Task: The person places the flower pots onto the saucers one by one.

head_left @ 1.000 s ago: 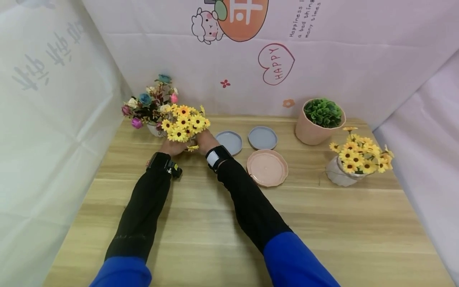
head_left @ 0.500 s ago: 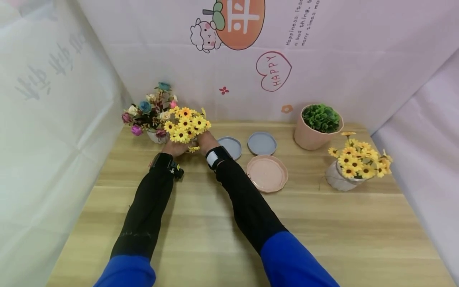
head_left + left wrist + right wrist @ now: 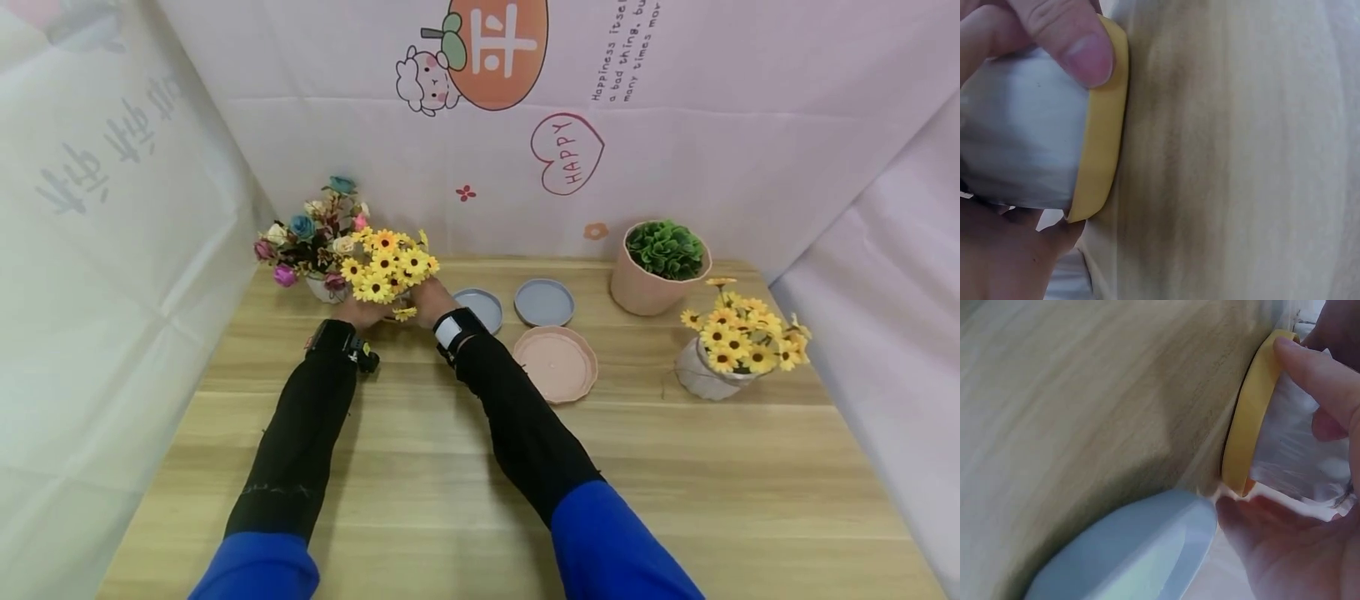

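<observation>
At the left back of the table, both hands surround a potted bunch of yellow daisies [image 3: 384, 265]. Its whitish pot [image 3: 1022, 131] stands in a shallow yellow saucer [image 3: 1100, 131], close over the wood. My left hand [image 3: 362, 312] grips the pot from the left, thumb pressed on the saucer's rim in the left wrist view. From the right my right hand [image 3: 433, 302] holds it, thumb on the yellow rim and fingertips near its other edge in the right wrist view. From the head, the blooms hide most of the pot.
Beside the right hand lie two grey-blue saucers [image 3: 545, 302] and a pink one [image 3: 557, 364]. Mixed roses [image 3: 303, 227] in a white pot stand at left. Rightward are a pink pot [image 3: 651, 287] with a green plant and another yellow daisy pot [image 3: 708, 371].
The head view has tilted a little, so the whole scene sits slightly lower. Both hands keep their hold on the daisy pot, nearly still.
</observation>
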Available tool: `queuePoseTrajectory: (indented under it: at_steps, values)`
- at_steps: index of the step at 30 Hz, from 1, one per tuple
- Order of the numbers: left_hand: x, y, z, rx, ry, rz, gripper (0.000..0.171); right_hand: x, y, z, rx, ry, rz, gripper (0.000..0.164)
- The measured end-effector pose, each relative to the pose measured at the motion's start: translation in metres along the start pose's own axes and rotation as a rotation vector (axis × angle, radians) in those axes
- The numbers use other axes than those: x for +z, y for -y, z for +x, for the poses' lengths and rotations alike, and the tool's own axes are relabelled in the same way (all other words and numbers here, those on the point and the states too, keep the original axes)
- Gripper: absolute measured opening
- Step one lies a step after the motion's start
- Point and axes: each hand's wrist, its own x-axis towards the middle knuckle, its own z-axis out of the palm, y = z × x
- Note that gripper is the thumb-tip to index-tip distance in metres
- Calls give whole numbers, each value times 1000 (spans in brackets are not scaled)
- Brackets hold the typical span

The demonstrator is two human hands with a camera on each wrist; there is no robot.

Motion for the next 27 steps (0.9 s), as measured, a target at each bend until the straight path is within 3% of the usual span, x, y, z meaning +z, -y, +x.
queuePoseTrajectory:
  at_steps: [1, 3, 5, 8, 10, 12, 15, 20, 24, 27]
  values:
    - [4, -23, -10, -9, -51, 188, 74, 0, -3, -1, -7, -20, -1, 34]
    - [11, -45, -19, 16, -92, 221, 76, 0, -9, -4, 12, -47, 22, 41]
    - [17, -54, -27, 50, -137, 172, 80, -3, -16, -10, 49, -67, 87, 59]
    - [20, -43, -35, 83, -212, 106, 98, -7, -28, -20, 125, -51, 175, 93]
    - [18, -28, -44, 62, -259, 134, 108, -8, -37, -27, 152, -28, 206, 118]
    - [12, -15, -54, 19, -276, 148, 112, -8, -46, -36, 174, 23, 216, 129]
    - [0, -2, -75, -55, -294, 150, 105, -5, -57, -49, 178, 79, 224, 136]
    - [-19, 2, -102, -92, -325, 205, 90, -6, -69, -64, 156, 98, 213, 133]
    - [-33, 5, -105, -105, -368, 190, 91, -12, -71, -71, 181, 101, 226, 127]
    - [-41, 12, -101, -68, -409, 141, 89, -15, -69, -75, 203, 128, 200, 126]
